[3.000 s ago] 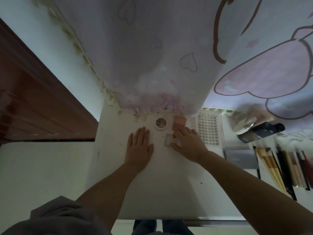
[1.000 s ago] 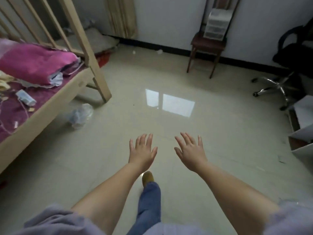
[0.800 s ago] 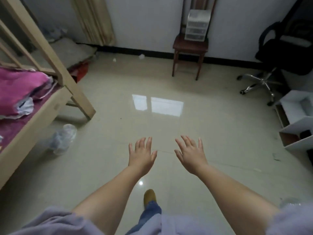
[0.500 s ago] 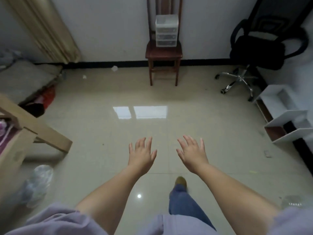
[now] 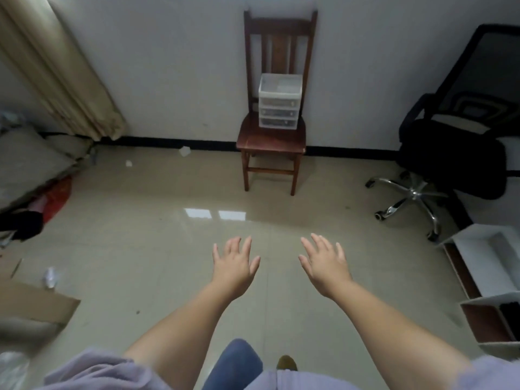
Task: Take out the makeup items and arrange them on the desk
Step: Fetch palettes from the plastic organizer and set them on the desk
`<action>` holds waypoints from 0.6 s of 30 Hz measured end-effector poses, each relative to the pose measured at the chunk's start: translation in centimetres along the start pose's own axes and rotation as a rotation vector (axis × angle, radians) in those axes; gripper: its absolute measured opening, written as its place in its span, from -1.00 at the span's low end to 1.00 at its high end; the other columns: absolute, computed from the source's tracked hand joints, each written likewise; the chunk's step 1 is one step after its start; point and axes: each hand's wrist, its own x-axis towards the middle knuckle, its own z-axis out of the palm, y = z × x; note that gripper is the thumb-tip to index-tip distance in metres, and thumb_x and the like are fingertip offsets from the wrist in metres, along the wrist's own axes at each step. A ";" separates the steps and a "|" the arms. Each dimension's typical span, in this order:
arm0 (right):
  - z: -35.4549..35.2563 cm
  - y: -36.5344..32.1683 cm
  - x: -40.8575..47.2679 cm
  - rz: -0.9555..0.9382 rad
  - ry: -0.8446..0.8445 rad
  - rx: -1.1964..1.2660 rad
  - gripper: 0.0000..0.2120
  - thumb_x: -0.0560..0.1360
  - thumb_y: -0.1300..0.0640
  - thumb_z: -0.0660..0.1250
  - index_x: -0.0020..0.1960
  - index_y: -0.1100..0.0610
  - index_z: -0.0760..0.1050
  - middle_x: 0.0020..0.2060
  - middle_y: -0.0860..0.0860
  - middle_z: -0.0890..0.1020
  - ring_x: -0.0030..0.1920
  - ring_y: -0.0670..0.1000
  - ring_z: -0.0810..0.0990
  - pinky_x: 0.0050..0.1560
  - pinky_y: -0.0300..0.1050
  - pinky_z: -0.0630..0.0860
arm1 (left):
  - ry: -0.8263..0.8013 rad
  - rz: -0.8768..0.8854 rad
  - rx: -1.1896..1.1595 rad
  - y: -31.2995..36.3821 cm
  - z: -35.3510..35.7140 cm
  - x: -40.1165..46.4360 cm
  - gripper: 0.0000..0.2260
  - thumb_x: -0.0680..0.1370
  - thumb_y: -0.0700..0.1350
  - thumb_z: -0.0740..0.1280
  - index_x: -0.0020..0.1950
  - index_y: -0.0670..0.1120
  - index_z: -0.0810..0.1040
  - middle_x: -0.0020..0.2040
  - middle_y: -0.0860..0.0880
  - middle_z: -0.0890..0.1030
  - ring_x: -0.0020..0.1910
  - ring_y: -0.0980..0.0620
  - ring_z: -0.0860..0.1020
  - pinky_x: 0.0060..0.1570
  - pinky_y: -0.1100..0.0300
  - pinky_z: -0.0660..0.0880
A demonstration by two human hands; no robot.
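A small white plastic drawer unit (image 5: 279,101) with three drawers stands on the seat of a dark wooden chair (image 5: 271,139) against the far wall. Its drawers look shut; dark contents show faintly through their fronts. My left hand (image 5: 233,266) and my right hand (image 5: 325,263) are stretched out in front of me over the tiled floor, palms down, fingers spread, holding nothing. Both hands are well short of the chair. The desk and the laid-out makeup items are out of view.
A black swivel office chair (image 5: 450,161) stands at the right wall, with white open shelf boxes (image 5: 489,266) on the floor below it. A beige curtain (image 5: 56,71), bedding and clutter lie at the left. Flattened cardboard (image 5: 36,305) lies at the lower left.
I have turned from the desk to the room and moved toward the wooden chair, which is now centred and larger. Both hands stay outstretched and empty; the bed has slid out of view.
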 end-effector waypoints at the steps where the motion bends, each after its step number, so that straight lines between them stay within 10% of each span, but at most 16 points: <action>1: -0.5 0.1 2.0 -0.012 -0.006 0.004 -0.50 0.61 -0.15 -0.12 0.52 -0.06 0.02 0.53 -0.01 0.06 0.52 -0.01 -0.02 0.46 0.13 -0.09 | -0.010 -0.003 -0.001 0.2 -0.6 2.1 -0.48 0.61 0.17 -0.08 0.53 0.01 -0.04 0.53 -0.06 0.07 0.52 -0.02 -0.01 0.44 -0.17 -0.18; 18: -12.4 0.4 40.4 0.103 0.003 0.017 -0.51 0.62 -0.14 -0.12 0.52 -0.03 0.03 0.52 -0.02 0.08 0.51 -0.04 -0.01 0.48 0.11 -0.10 | 0.031 0.138 0.075 -3.6 -13.8 43.5 -0.48 0.61 0.17 -0.03 0.52 0.00 0.03 0.50 -0.06 0.13 0.49 -0.02 0.07 0.44 -0.17 -0.10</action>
